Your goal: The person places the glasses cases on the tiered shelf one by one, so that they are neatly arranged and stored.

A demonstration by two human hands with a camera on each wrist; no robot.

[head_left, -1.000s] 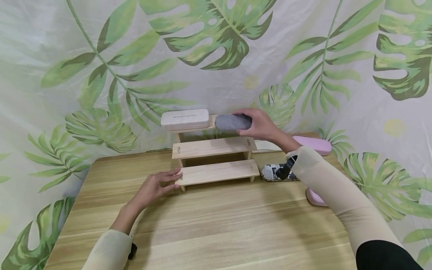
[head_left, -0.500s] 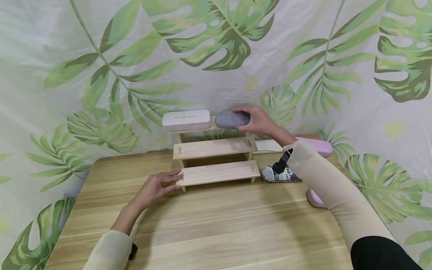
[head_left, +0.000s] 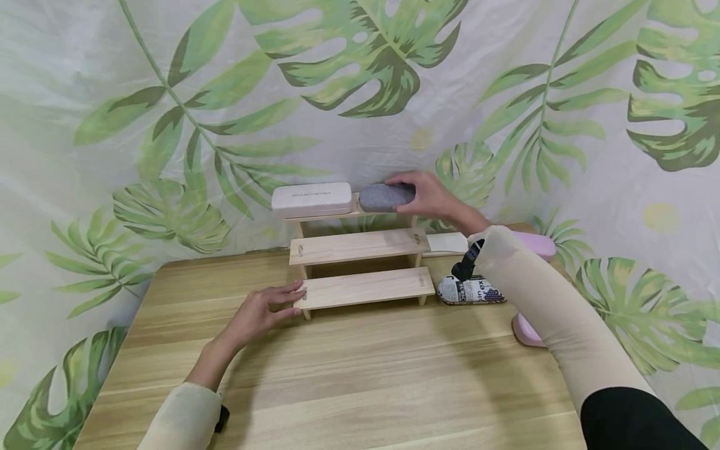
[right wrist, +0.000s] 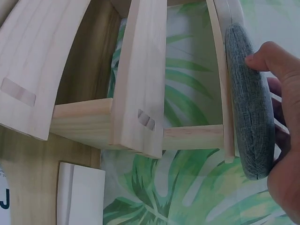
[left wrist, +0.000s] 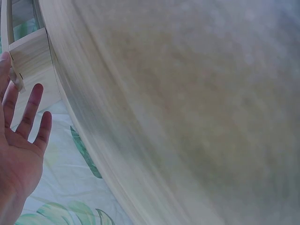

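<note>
A grey fabric-covered glasses case (head_left: 385, 197) is on the right part of the top tier of a three-step wooden shelf (head_left: 360, 245). My right hand (head_left: 430, 199) grips its right end, thumb in front and fingers behind; the right wrist view shows the thumb on the grey case (right wrist: 248, 108). Left of it on the same tier lies a white glasses case (head_left: 312, 199) with small lettering. My left hand (head_left: 261, 312) touches the left end of the lowest tier. In the left wrist view, several fingers of that hand (left wrist: 21, 150) are extended beside the shelf end (left wrist: 33, 61).
Right of the shelf lie a newsprint-patterned case (head_left: 469, 290) and a flat white object (head_left: 446, 244). Two pink cases (head_left: 539, 245) (head_left: 527, 331) are partly hidden by the right sleeve. A leaf-print cloth (head_left: 360, 144) hangs behind the wooden table (head_left: 360, 375).
The grey case has shifted very slightly in my right hand's grip, and the right wrist has moved a little left. My left hand stays at the shelf end.
</note>
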